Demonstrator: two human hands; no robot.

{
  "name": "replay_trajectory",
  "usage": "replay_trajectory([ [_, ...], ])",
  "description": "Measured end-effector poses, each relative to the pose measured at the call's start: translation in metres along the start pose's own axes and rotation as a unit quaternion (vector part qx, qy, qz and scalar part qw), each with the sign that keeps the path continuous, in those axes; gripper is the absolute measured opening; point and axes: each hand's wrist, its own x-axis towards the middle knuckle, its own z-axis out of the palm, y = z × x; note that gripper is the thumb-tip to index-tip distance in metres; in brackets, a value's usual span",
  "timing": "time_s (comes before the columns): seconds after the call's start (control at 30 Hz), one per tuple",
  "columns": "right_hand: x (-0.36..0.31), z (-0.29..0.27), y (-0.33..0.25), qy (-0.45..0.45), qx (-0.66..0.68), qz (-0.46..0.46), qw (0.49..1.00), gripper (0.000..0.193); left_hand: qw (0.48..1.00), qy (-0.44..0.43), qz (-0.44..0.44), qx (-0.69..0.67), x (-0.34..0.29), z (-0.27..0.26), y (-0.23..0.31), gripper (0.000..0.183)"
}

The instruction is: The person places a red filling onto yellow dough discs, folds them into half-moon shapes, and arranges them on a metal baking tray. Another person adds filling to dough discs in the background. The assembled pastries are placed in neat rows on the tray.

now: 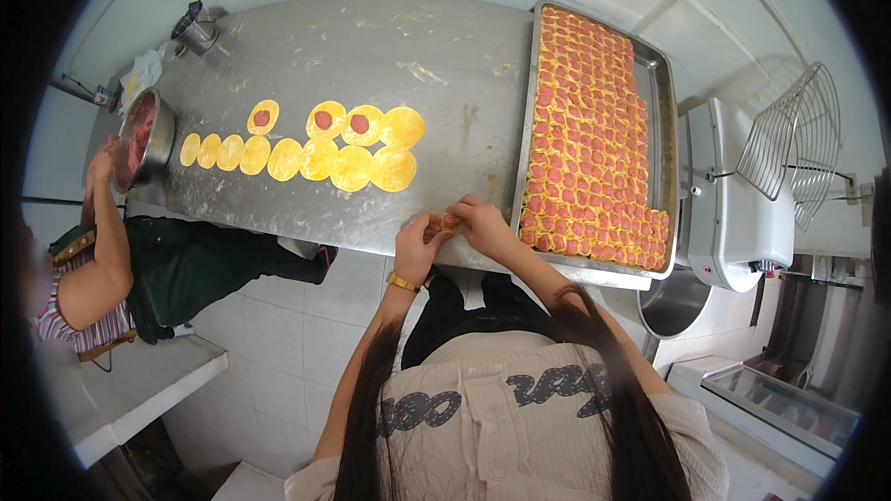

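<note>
My left hand and my right hand meet at the front edge of the steel table. Between their fingertips they pinch a small dumpling with pink filling, mostly hidden by the fingers. Ahead and to the left lie several round yellow dumpling wrappers in two rows, some overlapping. Three of them bear a dab of pink meat. To my right stands a large metal tray, packed with rows of open-topped yellow dumplings; a bare strip shows along its right side.
At the far left a co-worker's hand reaches into a steel bowl of ground meat. A metal cup stands at the back left corner. Right of the tray is a white mixer with a wire guard and a mixing bowl.
</note>
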Motion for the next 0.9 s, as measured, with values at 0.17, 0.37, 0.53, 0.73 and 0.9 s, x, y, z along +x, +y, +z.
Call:
replay_trajectory([
  [0.17, -0.002, 0.008, 0.007, -0.023, -0.012, -0.058, 0.998, 0.027, 0.999, 0.044, -0.005, 0.014, -0.007, 0.004, -0.005, 0.024],
  [0.37, 0.001, 0.010, 0.010, -0.040, 0.013, -0.049, 0.998, 0.027, 0.998, 0.037, -0.030, -0.028, -0.009, 0.005, -0.001, 0.021],
  [0.53, 0.002, -0.051, 0.019, 0.012, 0.161, -0.018, 0.987, 0.022, 0.985, 0.030, -0.086, -0.149, -0.009, -0.004, 0.007, 0.029],
  [0.73, 0.006, -0.240, 0.126, 0.275, 0.126, 0.047, 0.952, 0.031, 0.981, 0.070, -0.136, -0.120, -0.023, -0.023, 0.005, 0.028],
  [0.9, 0.020, -0.369, 0.240, 0.331, -0.048, 0.202, 0.920, 0.031, 0.970, 0.127, -0.156, -0.136, -0.062, -0.025, 0.001, 0.022],
])
